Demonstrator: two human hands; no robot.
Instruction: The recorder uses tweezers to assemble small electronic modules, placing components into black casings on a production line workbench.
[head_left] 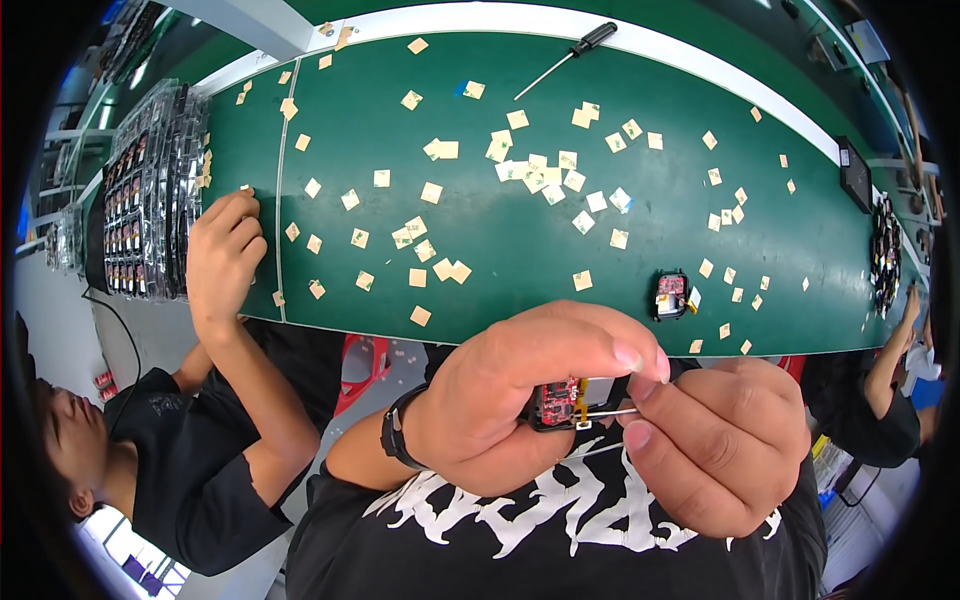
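My left hand (520,395) grips a small black module with a red circuit board (560,400), close to my chest. My right hand (715,445) pinches thin metal tweezers (610,412) whose tips touch the module's right side. A black band sits on my left wrist (392,435). A second black module with a red board (671,294) lies on the green mat (520,250) near its front edge, beyond my hands.
Several small tan paper squares (430,192) lie scattered over the mat. A black-handled screwdriver (570,58) rests at the far edge. A neighbouring person's hand (225,255) rests on the mat at left, beside trays of bagged parts (145,200). Another person's arm (890,370) is at right.
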